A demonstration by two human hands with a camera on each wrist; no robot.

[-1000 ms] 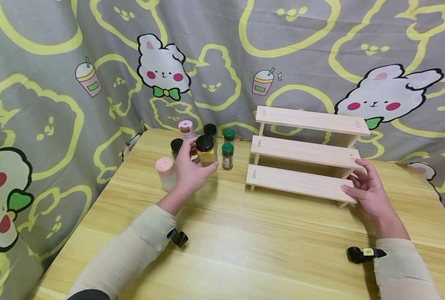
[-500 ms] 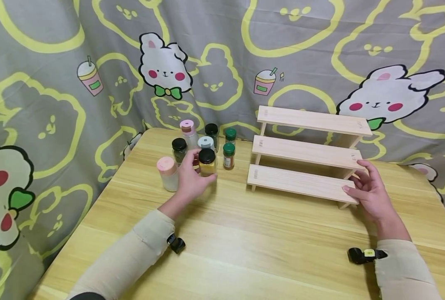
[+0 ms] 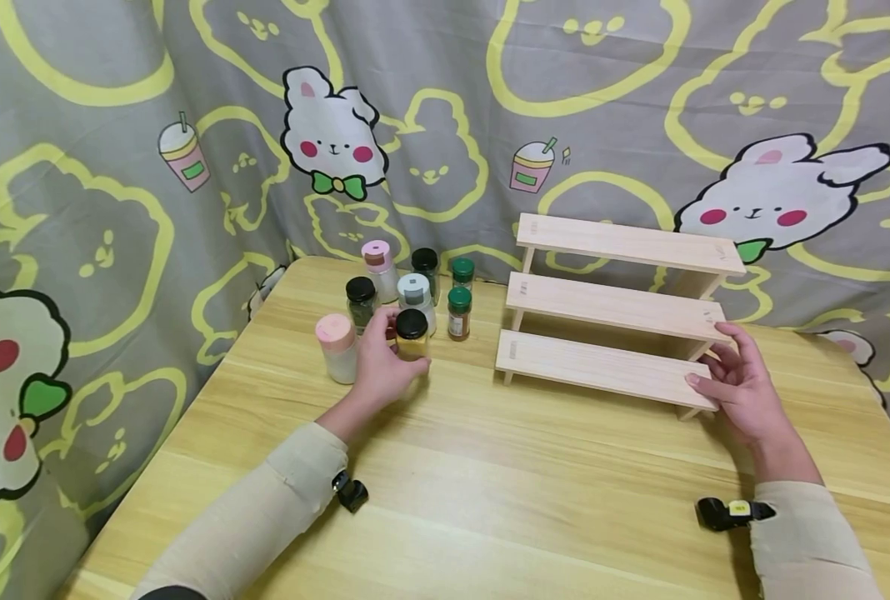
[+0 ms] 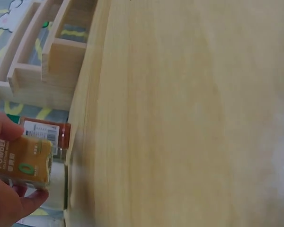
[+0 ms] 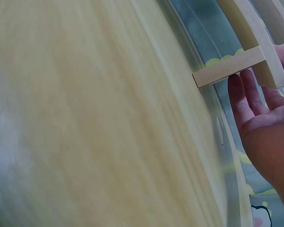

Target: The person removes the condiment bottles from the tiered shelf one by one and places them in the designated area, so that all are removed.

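Observation:
My left hand (image 3: pixel 387 364) pinches a small jar of yellow turmeric powder (image 3: pixel 412 340) with a black lid, thumb on one side and fingers on the other. In the left wrist view the label of this turmeric jar (image 4: pixel 26 161) shows, and its base appears a little above the table. A white-lidded jar (image 3: pixel 415 293) stands right behind it. On the right, my right hand (image 3: pixel 745 387) grips the end of a three-tier wooden rack (image 3: pixel 606 367), thumb on the lowest shelf. The right wrist view shows fingers (image 5: pixel 241 97) against the rack's leg (image 5: pixel 229 68).
Around the left hand stand a pink-lidded shaker (image 3: pixel 337 350), black-lidded jars (image 3: pixel 361 302), a lilac-lidded bottle (image 3: pixel 380 271) and green-capped spice bottles (image 3: pixel 459 315). The wooden table (image 3: pixel 490 483) ends at a patterned curtain (image 3: pixel 445 125) behind and to the left.
My left hand has brought the turmeric jar down and toward me, uncovering the white-lidded jar behind it. My right hand keeps its grip on the rack, which stays put.

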